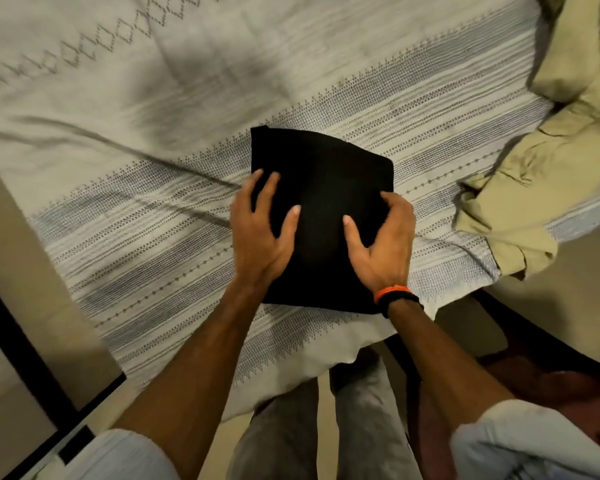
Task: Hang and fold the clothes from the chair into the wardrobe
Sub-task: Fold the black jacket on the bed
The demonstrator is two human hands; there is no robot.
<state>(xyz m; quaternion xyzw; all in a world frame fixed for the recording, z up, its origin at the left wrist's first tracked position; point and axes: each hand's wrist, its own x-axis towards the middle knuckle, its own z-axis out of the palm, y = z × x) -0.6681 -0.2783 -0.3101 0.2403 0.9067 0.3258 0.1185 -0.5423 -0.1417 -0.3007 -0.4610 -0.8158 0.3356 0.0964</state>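
Hands work a black folded garment (321,216) lying on the patterned bedspread (146,216). The left hand (260,230) lies flat on its left edge, fingers straight; the right hand (383,244) curls round its right edge, thumb on top. To lift well, slide both under together so the folds hold. Beyond the right hand, a khaki garment (520,188) waits.

Folded black garment (323,202): matt cloth, smooth, no sheen; bedsheet (153,168): woven cloth w/ fine stitched stripe texture, matt, creased; khaki garment (520,202): thicker matt cloth, rumpled; wristband (392,292): orange, cord-like.
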